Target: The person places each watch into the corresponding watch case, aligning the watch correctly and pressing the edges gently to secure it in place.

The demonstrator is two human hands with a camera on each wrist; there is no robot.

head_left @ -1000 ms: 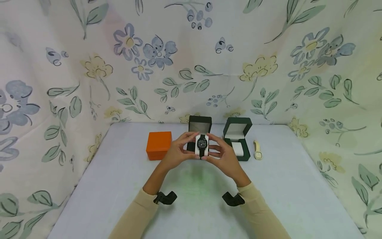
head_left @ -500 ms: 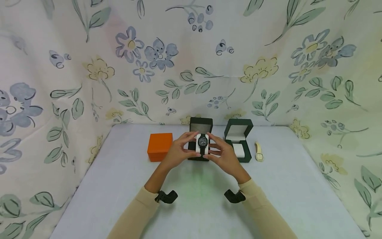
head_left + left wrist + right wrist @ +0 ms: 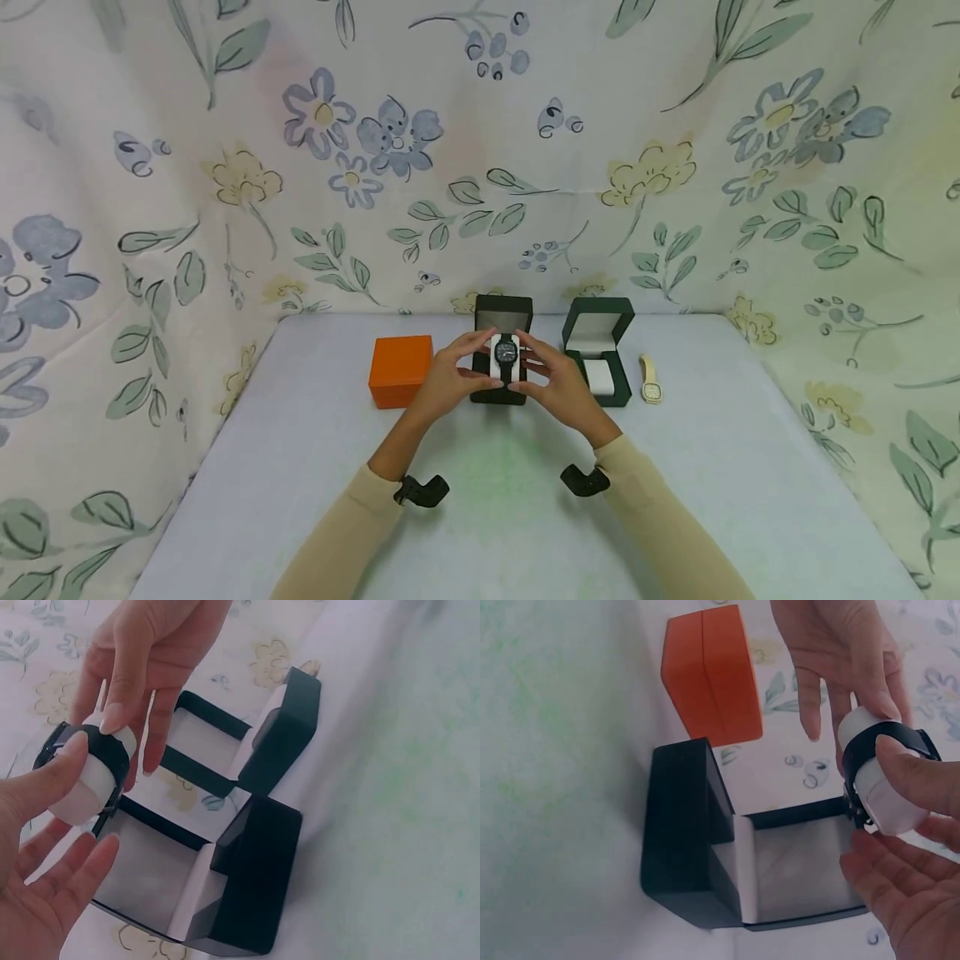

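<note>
A black watch (image 3: 506,352) is wrapped round a white cushion (image 3: 75,802), its dial turned toward the head camera. Between them, my left hand (image 3: 448,379) and right hand (image 3: 558,379) grip the cushioned watch from both sides. Thumbs press on the near end; fingers support the far end. In the wrist views the cushion (image 3: 892,806) hangs above the open dark watch box (image 3: 679,832), not inside it. The box's pale compartment shows bare lining in the right wrist view, while the hands partly cover the box in the head view.
To the left stands a closed orange box (image 3: 400,371). An open green watch box (image 3: 617,387) with a white cushion (image 3: 599,377) stands to the right, and beyond it lies a gold watch (image 3: 650,382). A floral curtain (image 3: 480,167) hangs behind the white table (image 3: 300,467).
The watch and both hands have risen slightly relative to the dark box, baring more of its front edge. My grip is unchanged. The head view has shifted a little.
</note>
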